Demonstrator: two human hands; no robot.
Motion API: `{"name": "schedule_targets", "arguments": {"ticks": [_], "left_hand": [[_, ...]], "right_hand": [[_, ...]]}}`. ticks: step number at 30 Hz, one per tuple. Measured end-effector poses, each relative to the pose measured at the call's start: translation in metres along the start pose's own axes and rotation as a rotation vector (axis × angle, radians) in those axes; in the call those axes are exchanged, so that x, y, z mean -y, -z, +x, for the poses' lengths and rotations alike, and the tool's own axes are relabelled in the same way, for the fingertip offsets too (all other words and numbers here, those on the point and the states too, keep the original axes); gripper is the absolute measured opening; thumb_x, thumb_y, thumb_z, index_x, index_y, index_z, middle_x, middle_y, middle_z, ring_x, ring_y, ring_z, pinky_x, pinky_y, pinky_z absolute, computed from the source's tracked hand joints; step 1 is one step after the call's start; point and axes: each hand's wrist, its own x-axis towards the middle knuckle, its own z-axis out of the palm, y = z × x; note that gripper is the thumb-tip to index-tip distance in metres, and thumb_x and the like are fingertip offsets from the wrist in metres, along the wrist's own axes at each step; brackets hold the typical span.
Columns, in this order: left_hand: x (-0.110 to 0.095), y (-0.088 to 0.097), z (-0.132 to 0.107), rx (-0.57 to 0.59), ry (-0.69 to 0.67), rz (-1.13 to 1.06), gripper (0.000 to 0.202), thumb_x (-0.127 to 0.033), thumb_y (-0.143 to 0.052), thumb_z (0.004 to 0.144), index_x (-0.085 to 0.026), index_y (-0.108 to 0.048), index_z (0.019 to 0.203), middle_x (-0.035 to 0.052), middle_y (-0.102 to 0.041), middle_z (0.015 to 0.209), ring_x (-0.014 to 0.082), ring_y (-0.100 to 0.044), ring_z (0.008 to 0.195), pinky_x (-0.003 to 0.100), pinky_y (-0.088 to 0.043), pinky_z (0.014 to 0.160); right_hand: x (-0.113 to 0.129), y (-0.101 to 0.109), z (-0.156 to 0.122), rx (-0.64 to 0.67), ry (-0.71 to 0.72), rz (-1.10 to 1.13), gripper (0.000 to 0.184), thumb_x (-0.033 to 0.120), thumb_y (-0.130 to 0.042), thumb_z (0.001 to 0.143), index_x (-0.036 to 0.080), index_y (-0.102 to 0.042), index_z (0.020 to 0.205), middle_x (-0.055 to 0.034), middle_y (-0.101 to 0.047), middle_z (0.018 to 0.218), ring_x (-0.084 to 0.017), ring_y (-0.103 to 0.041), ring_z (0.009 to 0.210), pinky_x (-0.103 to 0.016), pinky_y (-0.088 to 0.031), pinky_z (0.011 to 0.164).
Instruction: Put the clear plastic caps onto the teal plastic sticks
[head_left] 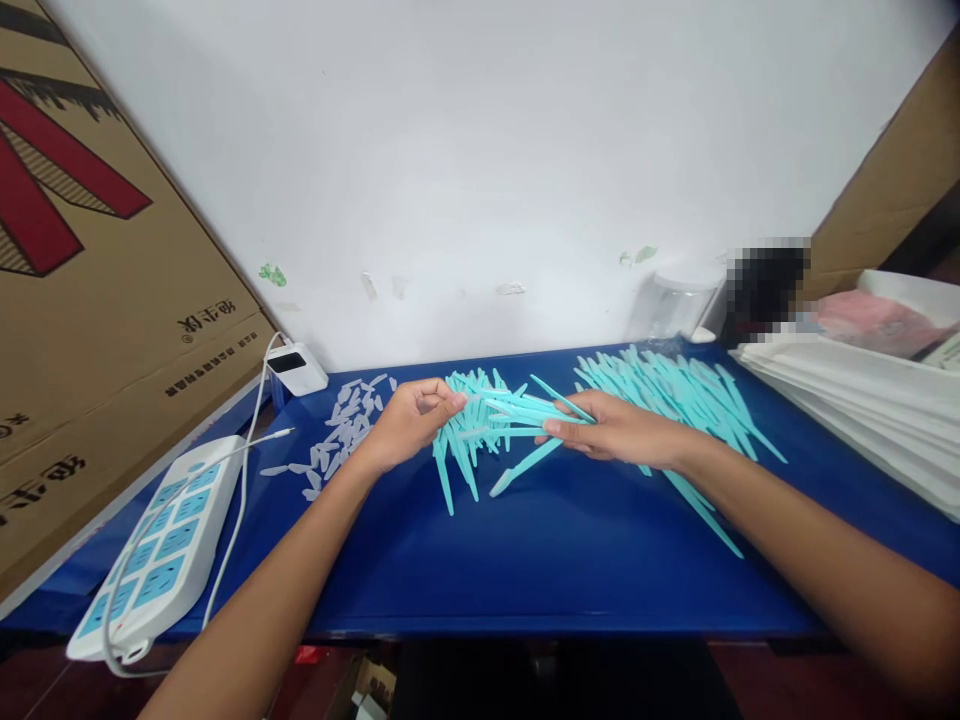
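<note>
Head view: two bare hands over a blue table [540,570]. R hand [611,430] grips a loose bunch of turquoise sticks [525,410] mid-table; L hand [416,425] has thumb + fingers pinched at the bunch's pale tip end, exact hold unclear. Below L hand, a middle pile [461,455] of sticks; beyond R forearm, a bigger R pile [667,395]. Far L, loose clear caps [345,430], approx. dozens, near a power strip [169,540]. Work looks midway: many caps lie off sticks, lots of sticks in both piles; can't tell which pile's done.
</note>
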Motion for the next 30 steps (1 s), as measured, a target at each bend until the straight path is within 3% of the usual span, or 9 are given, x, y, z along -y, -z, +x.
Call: {"name": "schedule_targets", "arguments": {"ticks": [10, 20, 30], "left_hand": [[-0.0081, -0.0021, -0.0025, 0.009, -0.015, 0.105, 0.039, -0.052, -0.079, 0.084, -0.015, -0.069, 0.074, -0.0064, -0.038, 0.049, 0.0053, -0.030, 0.042, 0.021, -0.020, 0.042], [-0.0066, -0.0003, -0.0014, -0.044, -0.017, 0.100, 0.039, -0.051, -0.081, 0.082, -0.016, -0.069, 0.071, -0.0067, -0.038, 0.048, 0.0047, -0.028, 0.041, 0.022, -0.019, 0.042], [-0.0055, 0.0021, -0.0018, -0.016, -0.020, 0.090, 0.037, -0.050, -0.080, 0.084, -0.016, -0.071, 0.072, -0.0060, -0.039, 0.049, 0.0051, -0.029, 0.041, 0.022, -0.021, 0.042]], "right_hand": [[0.0054, 0.0001, -0.0019, -0.007, 0.008, -0.073, 0.049, 0.063, -0.070, 0.090, 0.015, -0.073, 0.098, 0.0024, -0.050, 0.068, -0.010, -0.041, 0.054, -0.025, -0.028, 0.048], [0.0043, 0.0018, -0.0023, -0.004, 0.004, -0.081, 0.049, 0.064, -0.069, 0.090, 0.016, -0.073, 0.098, 0.0018, -0.052, 0.069, -0.010, -0.041, 0.054, -0.025, -0.029, 0.049], [0.0061, 0.0018, -0.0032, 0.013, -0.005, -0.080, 0.048, 0.064, -0.069, 0.090, 0.017, -0.071, 0.094, 0.0031, -0.050, 0.068, -0.010, -0.038, 0.053, -0.025, -0.027, 0.048]]}}
